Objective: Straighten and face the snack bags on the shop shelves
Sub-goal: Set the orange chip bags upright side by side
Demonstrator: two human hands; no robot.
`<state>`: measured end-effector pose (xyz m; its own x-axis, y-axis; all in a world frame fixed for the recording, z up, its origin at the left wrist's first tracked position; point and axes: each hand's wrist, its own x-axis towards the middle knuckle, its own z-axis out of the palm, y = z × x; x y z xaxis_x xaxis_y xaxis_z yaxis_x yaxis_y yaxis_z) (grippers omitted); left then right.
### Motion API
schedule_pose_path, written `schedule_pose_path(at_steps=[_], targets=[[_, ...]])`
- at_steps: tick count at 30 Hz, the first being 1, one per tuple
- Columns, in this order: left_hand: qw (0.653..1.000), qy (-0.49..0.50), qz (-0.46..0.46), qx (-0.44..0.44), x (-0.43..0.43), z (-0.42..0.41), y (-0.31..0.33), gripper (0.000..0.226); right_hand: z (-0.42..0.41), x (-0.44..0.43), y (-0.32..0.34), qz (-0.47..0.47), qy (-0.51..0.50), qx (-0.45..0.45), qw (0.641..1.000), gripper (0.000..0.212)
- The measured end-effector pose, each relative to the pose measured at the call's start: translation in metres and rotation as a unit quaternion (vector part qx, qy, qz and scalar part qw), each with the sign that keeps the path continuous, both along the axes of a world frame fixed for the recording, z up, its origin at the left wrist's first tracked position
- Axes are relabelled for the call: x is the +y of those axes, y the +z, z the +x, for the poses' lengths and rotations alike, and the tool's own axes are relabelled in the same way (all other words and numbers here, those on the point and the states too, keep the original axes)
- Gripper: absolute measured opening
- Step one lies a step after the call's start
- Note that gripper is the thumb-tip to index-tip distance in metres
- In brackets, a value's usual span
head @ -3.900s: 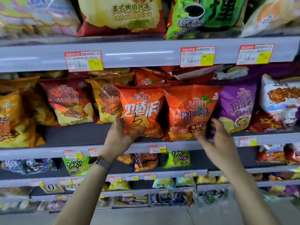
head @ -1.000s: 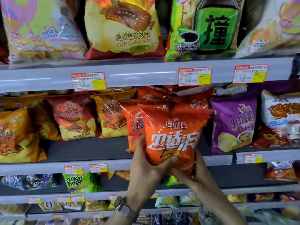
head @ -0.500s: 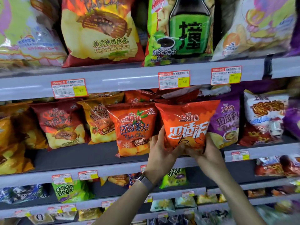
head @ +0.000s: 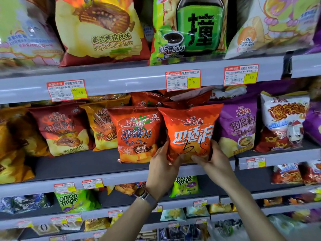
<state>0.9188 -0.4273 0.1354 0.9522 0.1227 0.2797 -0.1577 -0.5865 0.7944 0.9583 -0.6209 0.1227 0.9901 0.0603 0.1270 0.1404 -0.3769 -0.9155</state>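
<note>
I see both hands on one orange bag (head: 191,131). It has big white letters and "5.5" drawn on it in black pen. The left hand (head: 163,164) grips the bag's bottom left corner, with the thumb on the front. There is a watch (head: 145,197) on that wrist. The right hand (head: 215,160) holds the bottom right side, with its thumb pressed flat across the front near the bottom. So both hands are closed around the bag.

The bag stands up with its front facing me, at the front of the middle shelf (head: 104,180). I cannot tell if its bottom sits on the shelf or is held just above it. It is between the tomato chips bag (head: 137,134) on the left and the purple bag (head: 239,129) on the right. It covers a bit of the purple bag's edge.

Further left stands a dark red bag (head: 64,131). Red and yellow price tags (head: 183,80) are stuck on the shelf edge above.
</note>
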Motion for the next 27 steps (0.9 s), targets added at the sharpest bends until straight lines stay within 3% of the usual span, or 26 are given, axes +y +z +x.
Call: schedule_pose_path(at_steps=[4, 9, 15, 21, 27], targets=[[1.000, -0.007, -0.009, 0.005, -0.001, 0.003, 0.004, 0.061, 0.004, -0.001, -0.001, -0.009, -0.002, 0.000, 1.000, 0.079], [1.000, -0.020, 0.004, 0.014, 0.005, -0.004, -0.002, 0.076, -0.001, -0.002, -0.003, -0.026, 0.004, -0.001, 1.000, 0.075], [1.000, -0.021, 0.010, 0.020, 0.006, -0.008, -0.008, 0.065, -0.012, 0.000, -0.006, 0.032, -0.019, -0.017, 0.999, 0.089], [0.999, -0.037, 0.017, 0.023, 0.005, -0.009, -0.011, 0.061, -0.015, -0.004, -0.004, 0.007, -0.029, -0.004, 1.000, 0.074], [0.998, -0.051, 0.032, 0.031, 0.011, -0.008, -0.010, 0.057, -0.018, -0.002, 0.000, -0.022, -0.026, 0.012, 0.999, 0.073]])
